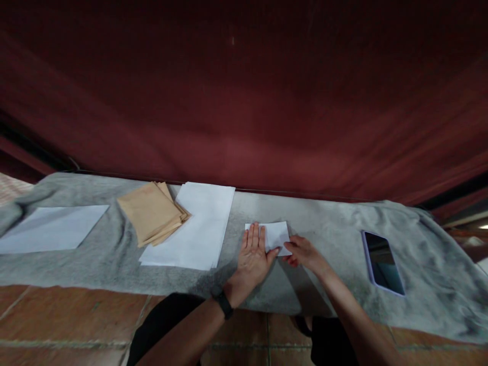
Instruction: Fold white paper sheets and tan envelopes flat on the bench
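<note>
A small folded sheet of white paper [276, 234] lies on the grey cloth in front of me. My left hand [253, 256] rests flat over its left part, fingers stretched out and pointing away from me. A dark band circles that wrist. At the lower right corner of the paper, my right hand [301, 251] pinches the edge between thumb and fingers. Left of my hands is a stack of larger white sheets [202, 229], with a pile of brown paper envelopes [152, 211] overlapping its upper left side.
The grey cloth [324, 223] covers a long, low surface with a dark red wall [236, 127] behind it. A phone in a purple case [383, 262] lies to the right. Another white sheet [57, 229] is at the far left. Tiled floor [76, 315] shows along the near edge.
</note>
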The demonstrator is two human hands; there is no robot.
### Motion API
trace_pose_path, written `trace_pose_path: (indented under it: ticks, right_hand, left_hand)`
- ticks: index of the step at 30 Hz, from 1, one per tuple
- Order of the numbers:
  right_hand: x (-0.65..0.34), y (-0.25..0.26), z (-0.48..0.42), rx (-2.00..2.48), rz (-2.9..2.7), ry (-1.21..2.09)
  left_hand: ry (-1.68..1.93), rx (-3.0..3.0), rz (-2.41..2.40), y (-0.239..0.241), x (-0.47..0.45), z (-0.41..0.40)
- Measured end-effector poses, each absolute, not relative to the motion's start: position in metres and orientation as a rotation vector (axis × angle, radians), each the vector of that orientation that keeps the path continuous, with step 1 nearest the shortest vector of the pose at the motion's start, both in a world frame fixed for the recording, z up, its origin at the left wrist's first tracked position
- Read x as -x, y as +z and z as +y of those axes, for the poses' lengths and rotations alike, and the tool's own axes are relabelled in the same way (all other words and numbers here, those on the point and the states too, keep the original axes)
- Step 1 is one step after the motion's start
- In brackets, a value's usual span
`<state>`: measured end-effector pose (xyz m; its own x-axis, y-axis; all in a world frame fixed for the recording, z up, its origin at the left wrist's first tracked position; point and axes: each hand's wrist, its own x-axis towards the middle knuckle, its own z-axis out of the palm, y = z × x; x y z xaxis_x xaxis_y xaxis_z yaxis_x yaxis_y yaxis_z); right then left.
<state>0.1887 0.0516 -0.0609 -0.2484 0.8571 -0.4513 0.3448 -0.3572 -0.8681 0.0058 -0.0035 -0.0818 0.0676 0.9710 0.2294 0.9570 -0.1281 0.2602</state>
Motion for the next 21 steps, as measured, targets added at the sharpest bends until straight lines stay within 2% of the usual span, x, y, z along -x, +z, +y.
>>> trace_pose_path:
  ticks: [8, 10, 12, 15, 21]
  right_hand:
    - [-0.192, -0.055, 0.049, 1.715, -1.626, 1.56]
    - [-0.196, -0.051, 0.049, 1.775, -1.782, 1.364]
    - [-0.197, -0.045, 0.049, 1.826, -1.898, 1.014]
    - [-0.188, -0.043, 0.047, 1.678, -1.926, 0.645]
    - [-0.137, -0.066, 0.026, 1.239, -2.188, 0.72]
  left_hand:
    - [0.465, -2.141, 2.151, -0.076, 0.008, -0.003]
    - [0.459, -2.164, 2.13, -0.074, 0.009, -0.003]
    - [0.477, -2.22, 2.073, -0.072, 0.008, -0.005]
    - [0.525, -2.288, 1.993, -0.073, 0.003, -0.008]
    - [0.52, -2.4, 1.898, -0.088, -0.006, -0.015]
